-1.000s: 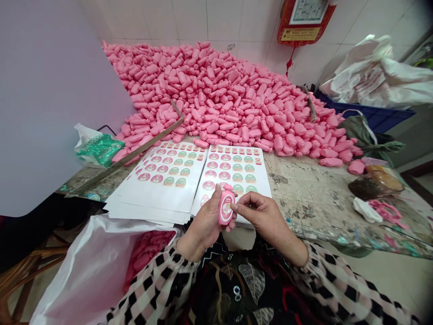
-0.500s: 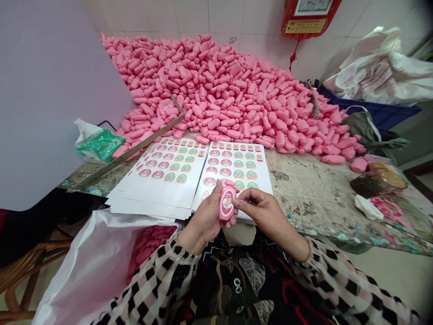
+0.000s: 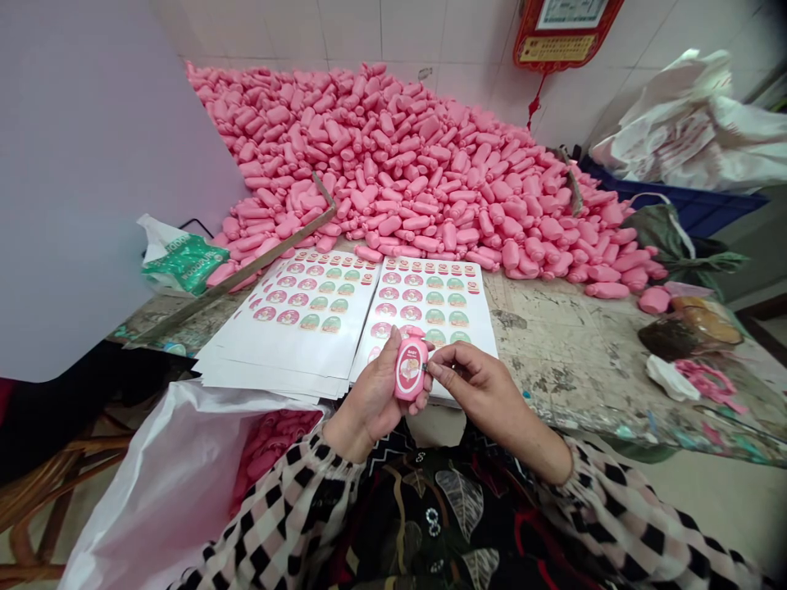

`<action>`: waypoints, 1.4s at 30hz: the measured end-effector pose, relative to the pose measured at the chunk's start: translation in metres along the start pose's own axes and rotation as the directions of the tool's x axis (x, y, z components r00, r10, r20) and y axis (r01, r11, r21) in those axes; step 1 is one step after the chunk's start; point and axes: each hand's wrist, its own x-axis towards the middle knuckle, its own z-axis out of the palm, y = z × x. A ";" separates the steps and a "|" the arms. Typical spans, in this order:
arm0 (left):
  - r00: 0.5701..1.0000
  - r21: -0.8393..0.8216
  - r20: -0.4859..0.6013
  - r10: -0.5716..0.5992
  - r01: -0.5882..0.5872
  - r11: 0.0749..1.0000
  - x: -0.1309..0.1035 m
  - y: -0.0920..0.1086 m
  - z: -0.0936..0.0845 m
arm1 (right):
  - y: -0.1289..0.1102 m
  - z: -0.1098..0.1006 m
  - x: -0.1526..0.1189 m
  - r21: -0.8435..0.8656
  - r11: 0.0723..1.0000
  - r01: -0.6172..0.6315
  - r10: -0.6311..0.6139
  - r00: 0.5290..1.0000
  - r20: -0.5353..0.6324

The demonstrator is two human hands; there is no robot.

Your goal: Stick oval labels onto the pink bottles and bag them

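My left hand (image 3: 370,395) is wrapped round a small pink plastic bottle (image 3: 411,368), held upright with its front toward me. An oval label with a pale picture and lettering lies on the bottle's front. At the bottle's right edge, my right hand (image 3: 476,385) is closed in a pinch, thumb and forefinger together. A tiny dark bit shows at those fingertips, too small to name. Just beyond the hands lie two stacks of sticker sheets, a left stack (image 3: 279,352) and a right stack (image 3: 483,315), printed with pink and green stickers.
A big heap of pink bottles (image 3: 393,164) covers the back of the worn table (image 3: 553,352). A metal bar (image 3: 264,260) holds its left side. An open white sack (image 3: 147,483) with pink pieces stands below left. A brown jar (image 3: 670,336) sits at right.
My right fingertips have shifted from the label's face to the bottle's right edge. The label's front is now more fully visible. My left hand still holds the bottle, turned slightly.
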 end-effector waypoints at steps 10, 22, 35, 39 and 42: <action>0.999 0.067 -0.001 0.038 -0.037 0.997 -0.002 -0.003 0.004 | 0.005 0.001 -0.003 -0.006 0.990 -0.138 0.138 0.990 0.015; 0.983 0.120 -0.033 0.178 -0.173 0.978 -0.001 -0.010 0.008 | 0.005 0.002 -0.008 -0.141 0.987 -0.080 0.069 0.995 -0.078; 0.855 0.339 -0.167 0.491 -0.418 0.843 0.003 -0.017 0.008 | -0.006 0.008 -0.008 -0.448 0.890 0.084 -0.160 0.978 -0.134; 0.836 0.380 -0.178 0.519 -0.428 0.820 0.003 -0.019 0.006 | -0.007 0.010 -0.008 -0.487 0.866 0.115 -0.203 0.970 -0.133; 0.815 0.375 -0.211 0.539 -0.442 0.815 0.004 -0.020 0.004 | -0.008 0.012 -0.008 -0.497 0.859 0.126 -0.221 0.966 -0.137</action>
